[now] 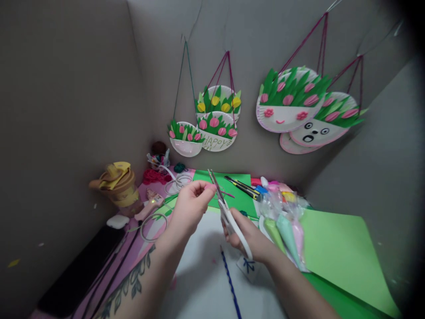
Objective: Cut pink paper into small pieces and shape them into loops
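My right hand [244, 232] grips a pair of white-handled scissors [229, 217], blades pointing up and away, slightly parted. Close to the blades, my left hand [192, 204] is closed in a pinch. A bit of pink shows at its fingertips, mostly hidden, and I cannot tell what it is. Both hands are raised over a white sheet [199, 274]. Below them on that sheet lie a dark blue twisted pencil [229, 279] and a small white piece with blue strokes [249, 266]. Tiny pink scraps are scattered there too.
Green paper [341, 248] and piping bags [285, 230] lie at right. Two craft knives [244, 187] rest behind the hands. At left are a glue gun [151, 206], a black slab [83, 266] and a yellow-brown cup [121, 186]. Paper-plate flower baskets [217, 137] hang on the wall.
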### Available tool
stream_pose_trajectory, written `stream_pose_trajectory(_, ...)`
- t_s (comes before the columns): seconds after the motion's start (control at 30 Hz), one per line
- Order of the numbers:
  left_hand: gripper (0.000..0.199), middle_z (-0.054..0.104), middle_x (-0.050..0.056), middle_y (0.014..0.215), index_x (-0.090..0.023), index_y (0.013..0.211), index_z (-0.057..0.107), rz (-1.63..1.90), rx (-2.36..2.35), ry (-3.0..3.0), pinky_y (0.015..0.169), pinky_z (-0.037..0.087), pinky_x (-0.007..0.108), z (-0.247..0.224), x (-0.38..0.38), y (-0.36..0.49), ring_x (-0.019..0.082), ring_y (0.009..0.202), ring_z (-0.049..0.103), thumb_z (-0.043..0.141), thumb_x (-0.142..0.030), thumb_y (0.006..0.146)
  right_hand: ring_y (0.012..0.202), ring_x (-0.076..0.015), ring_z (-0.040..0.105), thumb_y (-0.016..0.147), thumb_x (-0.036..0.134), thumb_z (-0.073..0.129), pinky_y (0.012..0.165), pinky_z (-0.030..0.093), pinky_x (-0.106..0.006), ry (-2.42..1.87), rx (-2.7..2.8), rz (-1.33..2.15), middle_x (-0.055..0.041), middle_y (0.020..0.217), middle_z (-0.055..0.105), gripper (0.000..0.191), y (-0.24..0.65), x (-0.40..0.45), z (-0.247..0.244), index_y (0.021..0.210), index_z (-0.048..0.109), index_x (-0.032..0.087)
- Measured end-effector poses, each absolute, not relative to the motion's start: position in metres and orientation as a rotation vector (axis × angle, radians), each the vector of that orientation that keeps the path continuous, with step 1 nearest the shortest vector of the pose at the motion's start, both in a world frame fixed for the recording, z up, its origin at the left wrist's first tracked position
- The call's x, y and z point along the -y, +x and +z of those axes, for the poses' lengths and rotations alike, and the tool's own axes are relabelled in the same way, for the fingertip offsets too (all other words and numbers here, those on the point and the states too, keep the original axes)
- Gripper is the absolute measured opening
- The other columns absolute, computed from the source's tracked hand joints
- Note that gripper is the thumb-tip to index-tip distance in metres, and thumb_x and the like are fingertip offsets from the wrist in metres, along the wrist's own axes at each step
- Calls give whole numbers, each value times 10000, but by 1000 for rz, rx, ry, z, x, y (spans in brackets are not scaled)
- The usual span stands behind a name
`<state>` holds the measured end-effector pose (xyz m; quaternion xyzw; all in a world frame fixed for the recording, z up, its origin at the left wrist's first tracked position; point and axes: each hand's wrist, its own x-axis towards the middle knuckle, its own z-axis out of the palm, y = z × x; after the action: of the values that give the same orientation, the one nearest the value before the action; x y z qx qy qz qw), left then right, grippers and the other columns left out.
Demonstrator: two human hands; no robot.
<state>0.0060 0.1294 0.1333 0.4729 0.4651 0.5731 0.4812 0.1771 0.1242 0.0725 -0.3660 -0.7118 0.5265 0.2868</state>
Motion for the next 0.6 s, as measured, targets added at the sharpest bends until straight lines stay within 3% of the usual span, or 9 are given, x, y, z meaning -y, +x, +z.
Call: stream_pose_trajectory(0.6,220,353,-85,477,-159,677,552,1355,-1168,1146,392,187,180,142,-127,3,44,411,281,645,-352,730,619,-129,461,676,294,653,561,376,-244,-1032,1993,1341,28,706,514,282,182,-125,83,779,403,214)
